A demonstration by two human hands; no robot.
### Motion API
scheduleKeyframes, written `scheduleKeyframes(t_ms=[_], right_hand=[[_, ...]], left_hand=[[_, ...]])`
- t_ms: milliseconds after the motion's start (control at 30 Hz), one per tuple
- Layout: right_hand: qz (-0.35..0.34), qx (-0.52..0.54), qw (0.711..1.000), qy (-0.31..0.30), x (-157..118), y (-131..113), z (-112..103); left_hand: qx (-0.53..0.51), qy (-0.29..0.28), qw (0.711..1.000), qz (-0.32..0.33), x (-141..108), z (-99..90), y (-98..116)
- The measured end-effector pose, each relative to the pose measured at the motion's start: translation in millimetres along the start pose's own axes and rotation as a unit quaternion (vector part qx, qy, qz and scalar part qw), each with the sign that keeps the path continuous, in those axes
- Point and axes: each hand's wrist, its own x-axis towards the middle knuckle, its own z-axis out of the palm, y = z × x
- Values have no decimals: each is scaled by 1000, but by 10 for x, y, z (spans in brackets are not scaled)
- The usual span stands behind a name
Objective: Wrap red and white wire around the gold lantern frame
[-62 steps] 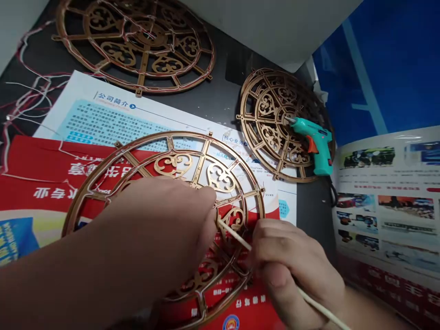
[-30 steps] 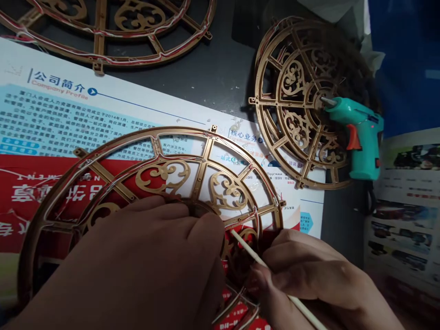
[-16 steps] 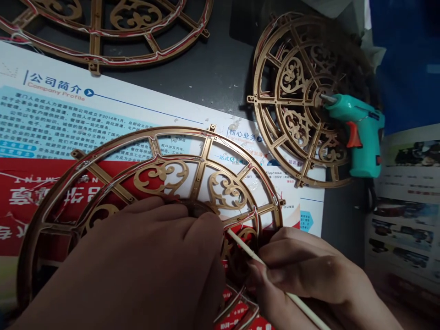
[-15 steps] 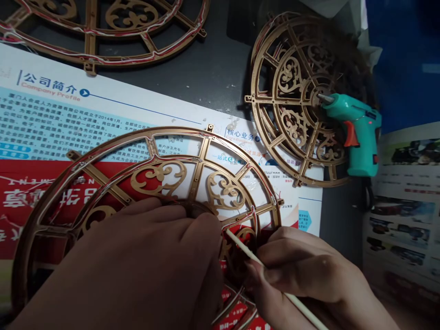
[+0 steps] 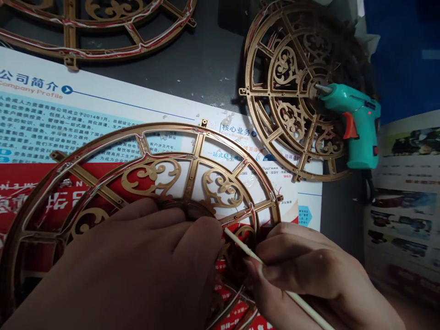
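Observation:
A round bronze-coloured openwork frame (image 5: pixel 194 176) with red and white wires along its rings lies over printed sheets. My left hand (image 5: pixel 144 266) is bent over its centre, knuckles up; its fingertips are hidden, so what they pinch cannot be made out. My right hand (image 5: pixel 299 270) grips a thin pale stick (image 5: pixel 305 309) between thumb and fingers at the frame's right side. The stick's tip points to the inner ring, close beside my left hand.
A teal glue gun (image 5: pixel 360 123) with an orange trigger rests on stacked bronze frames (image 5: pixel 271 133) at the upper right. Another wired frame (image 5: pixel 70 34) lies at the upper left. Printed sheets (image 5: pixel 165 107) cover part of the dark table (image 5: pixel 206 64).
The view has shifted slightly, so the frames and glue gun appear a little further left and up. Both hands keep nearly the same pose, and the stick stays in my right hand.

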Motion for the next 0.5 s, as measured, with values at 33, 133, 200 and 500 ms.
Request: scheduleKeyframes(t_ms=[33,133,200,500], right_hand=[[-5,2,1000,-1,8,-2,1],[-20,10,1000,7,21,-9,13],[-23,8,999,20,21,-13,25],[-43,18,999,3,64,-4,2]], left_hand=[[2,11,1000,4,28,-6,6],[1,28,1000,12,96,-14,26],[-7,30,999,18,122,-17,38],[-22,13,1000,13,192,-58,42]])
